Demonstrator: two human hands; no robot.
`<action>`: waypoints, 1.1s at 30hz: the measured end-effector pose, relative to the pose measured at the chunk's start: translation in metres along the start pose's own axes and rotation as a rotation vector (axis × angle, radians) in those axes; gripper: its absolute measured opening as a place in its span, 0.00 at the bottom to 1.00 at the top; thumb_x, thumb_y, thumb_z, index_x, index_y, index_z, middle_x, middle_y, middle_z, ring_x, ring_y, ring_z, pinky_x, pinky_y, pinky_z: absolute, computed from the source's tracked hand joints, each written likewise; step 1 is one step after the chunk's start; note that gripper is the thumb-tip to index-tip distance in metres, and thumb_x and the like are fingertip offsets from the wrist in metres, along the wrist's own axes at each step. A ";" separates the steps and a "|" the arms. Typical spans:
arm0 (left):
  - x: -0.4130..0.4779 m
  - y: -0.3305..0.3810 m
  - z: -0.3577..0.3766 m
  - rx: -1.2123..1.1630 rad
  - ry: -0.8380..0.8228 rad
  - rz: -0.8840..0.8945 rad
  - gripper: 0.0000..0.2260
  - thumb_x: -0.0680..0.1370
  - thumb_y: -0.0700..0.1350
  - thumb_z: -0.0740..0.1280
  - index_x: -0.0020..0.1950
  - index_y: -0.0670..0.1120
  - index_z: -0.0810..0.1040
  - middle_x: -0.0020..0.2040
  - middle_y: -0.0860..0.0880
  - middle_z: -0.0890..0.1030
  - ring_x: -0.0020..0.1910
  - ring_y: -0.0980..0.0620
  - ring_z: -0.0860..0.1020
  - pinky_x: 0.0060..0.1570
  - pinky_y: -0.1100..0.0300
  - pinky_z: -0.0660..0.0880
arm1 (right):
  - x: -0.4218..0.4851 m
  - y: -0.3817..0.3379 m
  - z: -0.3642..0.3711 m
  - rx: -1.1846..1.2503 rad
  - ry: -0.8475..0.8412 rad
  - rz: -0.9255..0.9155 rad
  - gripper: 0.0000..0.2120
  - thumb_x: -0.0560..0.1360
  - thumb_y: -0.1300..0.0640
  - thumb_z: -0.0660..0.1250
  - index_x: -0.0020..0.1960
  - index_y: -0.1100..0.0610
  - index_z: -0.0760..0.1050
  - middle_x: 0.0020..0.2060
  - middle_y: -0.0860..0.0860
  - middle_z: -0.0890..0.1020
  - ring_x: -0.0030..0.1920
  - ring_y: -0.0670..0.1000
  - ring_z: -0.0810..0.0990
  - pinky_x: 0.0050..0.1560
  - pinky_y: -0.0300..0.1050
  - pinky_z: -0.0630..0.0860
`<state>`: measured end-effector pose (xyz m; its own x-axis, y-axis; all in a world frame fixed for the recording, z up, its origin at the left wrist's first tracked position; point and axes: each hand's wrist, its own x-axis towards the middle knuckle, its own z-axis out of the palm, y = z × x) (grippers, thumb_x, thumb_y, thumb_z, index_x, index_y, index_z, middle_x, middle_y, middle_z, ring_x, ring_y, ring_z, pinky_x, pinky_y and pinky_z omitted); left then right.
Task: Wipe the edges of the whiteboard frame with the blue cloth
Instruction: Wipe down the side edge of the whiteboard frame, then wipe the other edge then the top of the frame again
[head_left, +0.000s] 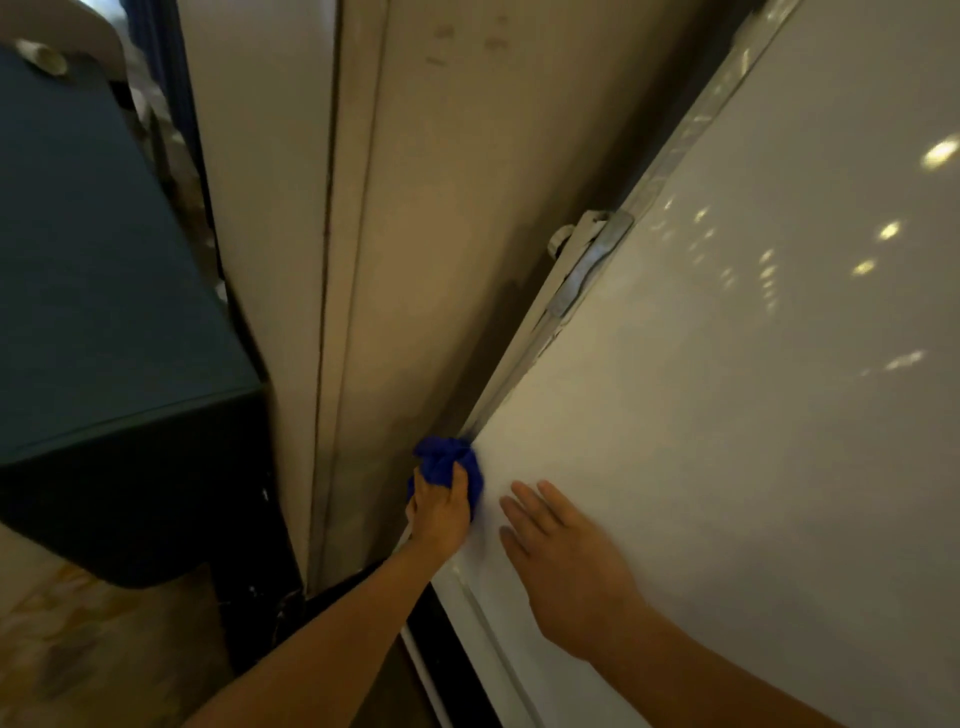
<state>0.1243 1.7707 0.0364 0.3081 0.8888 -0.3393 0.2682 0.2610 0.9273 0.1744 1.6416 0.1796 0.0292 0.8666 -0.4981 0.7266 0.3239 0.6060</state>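
Narrow gap between frame (524, 358) and wall (415, 234)

My left hand (440, 512) is bunched round the blue cloth (448, 463), so most of the cloth is buried in my grip; only the top wad shows. Cloth and hand cover the bit of whiteboard frame (524, 358) under them, so can't see the contact there. My right hand (569, 566) lies flat on the whiteboard (727, 389); palm side hidden. Both forearms run off the bottom edge. Board cut off right and top. Frame bracket (589, 249) is smeared w/ motion blur, details unreadable. Dark blue box (104, 291) at left is cropped by the edge. Small pale thing (44, 57) on top of it: too blurry to ID.
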 end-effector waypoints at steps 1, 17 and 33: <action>0.001 0.008 0.000 0.001 -0.021 -0.048 0.25 0.81 0.56 0.54 0.75 0.45 0.58 0.72 0.39 0.67 0.70 0.39 0.65 0.70 0.53 0.60 | 0.000 0.000 -0.002 0.019 -0.002 0.006 0.32 0.81 0.46 0.50 0.79 0.59 0.43 0.79 0.59 0.41 0.77 0.62 0.36 0.68 0.61 0.25; -0.039 0.169 -0.054 -0.171 -0.541 0.278 0.35 0.74 0.69 0.48 0.77 0.58 0.43 0.79 0.54 0.46 0.78 0.50 0.46 0.76 0.46 0.45 | 0.017 0.016 -0.058 0.026 0.256 -0.104 0.20 0.73 0.51 0.66 0.64 0.56 0.78 0.63 0.56 0.80 0.68 0.58 0.73 0.71 0.61 0.65; 0.036 0.016 -0.066 -0.078 -0.253 -0.175 0.28 0.78 0.65 0.49 0.63 0.49 0.76 0.66 0.42 0.76 0.62 0.43 0.75 0.59 0.55 0.67 | 0.071 0.095 -0.109 -0.208 0.220 0.103 0.36 0.79 0.35 0.38 0.78 0.57 0.53 0.76 0.61 0.62 0.77 0.66 0.52 0.75 0.63 0.35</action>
<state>0.0796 1.8315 0.0499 0.4831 0.7085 -0.5144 0.2691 0.4390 0.8573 0.1711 1.7755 0.2692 -0.0698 0.9529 -0.2953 0.5711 0.2808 0.7713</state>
